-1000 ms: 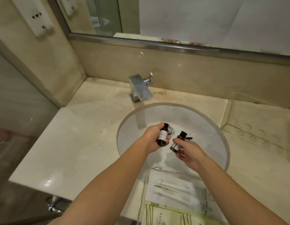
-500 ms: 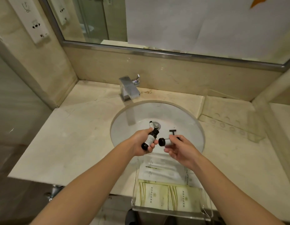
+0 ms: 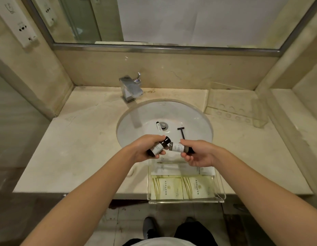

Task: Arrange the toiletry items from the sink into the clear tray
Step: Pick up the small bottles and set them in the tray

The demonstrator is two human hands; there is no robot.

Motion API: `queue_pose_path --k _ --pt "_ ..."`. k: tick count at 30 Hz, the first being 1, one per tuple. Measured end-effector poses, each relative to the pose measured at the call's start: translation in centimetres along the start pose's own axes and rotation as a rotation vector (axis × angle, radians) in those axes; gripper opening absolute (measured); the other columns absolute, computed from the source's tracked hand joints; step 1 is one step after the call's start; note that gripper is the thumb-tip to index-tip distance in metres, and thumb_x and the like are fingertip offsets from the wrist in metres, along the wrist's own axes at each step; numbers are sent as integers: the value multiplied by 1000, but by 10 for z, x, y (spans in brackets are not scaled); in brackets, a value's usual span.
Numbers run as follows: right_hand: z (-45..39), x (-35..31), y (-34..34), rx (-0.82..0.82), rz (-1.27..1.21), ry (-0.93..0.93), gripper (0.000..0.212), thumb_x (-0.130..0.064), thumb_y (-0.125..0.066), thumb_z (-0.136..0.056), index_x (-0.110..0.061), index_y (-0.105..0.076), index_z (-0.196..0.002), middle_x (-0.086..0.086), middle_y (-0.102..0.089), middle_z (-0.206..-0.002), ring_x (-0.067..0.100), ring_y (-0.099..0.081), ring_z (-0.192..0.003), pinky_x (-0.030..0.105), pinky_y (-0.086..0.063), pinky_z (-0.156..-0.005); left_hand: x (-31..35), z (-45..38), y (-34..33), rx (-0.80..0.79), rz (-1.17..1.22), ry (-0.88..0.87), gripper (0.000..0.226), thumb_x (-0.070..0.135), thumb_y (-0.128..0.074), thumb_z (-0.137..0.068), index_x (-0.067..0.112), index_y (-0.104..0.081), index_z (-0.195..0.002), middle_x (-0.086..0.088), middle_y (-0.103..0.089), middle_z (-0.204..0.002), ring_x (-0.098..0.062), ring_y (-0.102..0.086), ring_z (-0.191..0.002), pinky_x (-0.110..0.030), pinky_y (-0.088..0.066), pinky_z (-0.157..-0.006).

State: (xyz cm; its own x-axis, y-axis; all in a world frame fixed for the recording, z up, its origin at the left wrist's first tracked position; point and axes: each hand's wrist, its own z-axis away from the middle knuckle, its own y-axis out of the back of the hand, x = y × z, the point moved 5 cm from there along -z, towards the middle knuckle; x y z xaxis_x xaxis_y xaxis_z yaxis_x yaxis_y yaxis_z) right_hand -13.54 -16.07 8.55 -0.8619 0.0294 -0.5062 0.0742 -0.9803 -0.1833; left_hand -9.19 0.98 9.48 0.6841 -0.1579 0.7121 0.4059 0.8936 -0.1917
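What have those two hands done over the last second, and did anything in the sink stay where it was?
Both hands drew back from over the basin toward the clear tray. The left hand still grips one dark bottle; the right hand has turned its dark bottle to lie sideways. Nothing was let go. The razor and the small tube by the drain stay in the sink, and the packets in the tray.

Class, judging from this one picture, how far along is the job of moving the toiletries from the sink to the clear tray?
Done: packets lie in the clear tray. In hand: the left hand grips one dark bottle, the right hand another. Left: a razor and small tube remain in the sink.
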Motion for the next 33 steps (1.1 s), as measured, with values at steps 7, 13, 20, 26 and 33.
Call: queue_pose_path --k 7,13,20,26,33 --pt "8 4 6 -11 139 171 10 -18 -59 -93 -16 -50 -96 2 -51 -66 12 -46 -52 19 -35 -44 -5 12 1 -80 -107 32 31 4 -40 -89 8 -64 -107 -11 -59 -95 -19 -57 -71 -26 -46 -54" --pt "7 19 11 52 208 224 11 -20 -61 -93 -10 -57 -93 10 -63 -83 17 -59 -63 23 -43 -54 -12 12 5 -121 -267 -36 33 -6 -56 -86 7 -66 -114 -15 -61 -110 -20 -56 -86 -25 -47 -65" --pt "3 36 6 85 297 264 25 -27 -47 -99 -13 -61 -115 6 -59 -78 12 -48 -59 24 -39 -56 -33 12 12 -58 -372 -65 42 -15 -59 -80 4 -63 -117 -13 -61 -111 -20 -62 -91 -20 -53 -72" --pt "2 42 4 192 630 372 21 -25 -68 -86 -19 -62 -105 2 -62 -91 14 -56 -75 26 -46 -65 -50 8 10 33 -881 -152 25 18 -71 -83 11 -66 -106 -4 -66 -101 -23 -63 -96 -32 -50 -82" --pt "4 51 4 278 1021 443 29 -37 -72 -80 -17 -69 -99 1 -60 -98 17 -58 -90 32 -48 -82 -60 14 -5 -9 -1229 -263 35 27 -69 -84 12 -58 -114 -6 -64 -109 -19 -56 -92 -27 -41 -75"
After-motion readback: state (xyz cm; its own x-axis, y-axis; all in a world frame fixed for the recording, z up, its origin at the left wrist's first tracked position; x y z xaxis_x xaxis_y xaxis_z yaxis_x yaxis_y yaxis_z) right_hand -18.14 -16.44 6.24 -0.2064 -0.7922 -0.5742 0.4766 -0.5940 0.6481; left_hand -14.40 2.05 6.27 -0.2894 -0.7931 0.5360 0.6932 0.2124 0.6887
